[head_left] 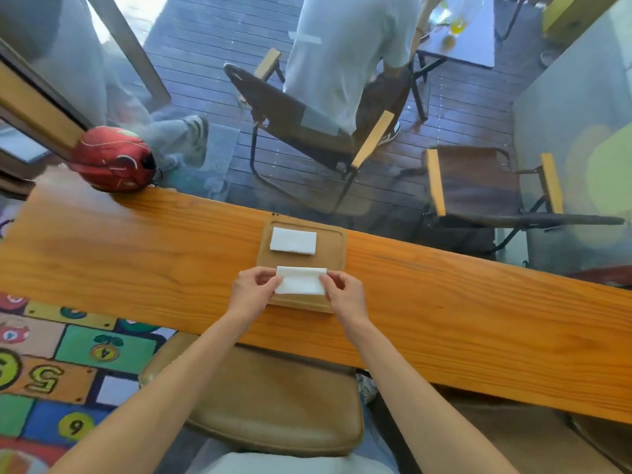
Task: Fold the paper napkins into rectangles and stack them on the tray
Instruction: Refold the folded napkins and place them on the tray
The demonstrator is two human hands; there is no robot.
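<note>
Hands grip one folded napkin [301, 281] by its ends, left hand [253, 291] at left, right hand [345, 295] at right, over the near part of the tray [337, 248]; napkin stack [293, 241] lies at the tray's far end on the desk [136, 254]

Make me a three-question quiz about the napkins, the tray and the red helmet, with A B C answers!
1. Where is the red helmet? A far left end of the counter B on the tray C on a chair
2. How many white napkin items show? A one B two C five
3. The napkin in the hands is A crumpled B torn C folded to a rectangle

A: it sits at the counter's left end.
B: a folded stack on the tray plus the held napkin.
C: left hand and right hand pinch its ends.
</note>
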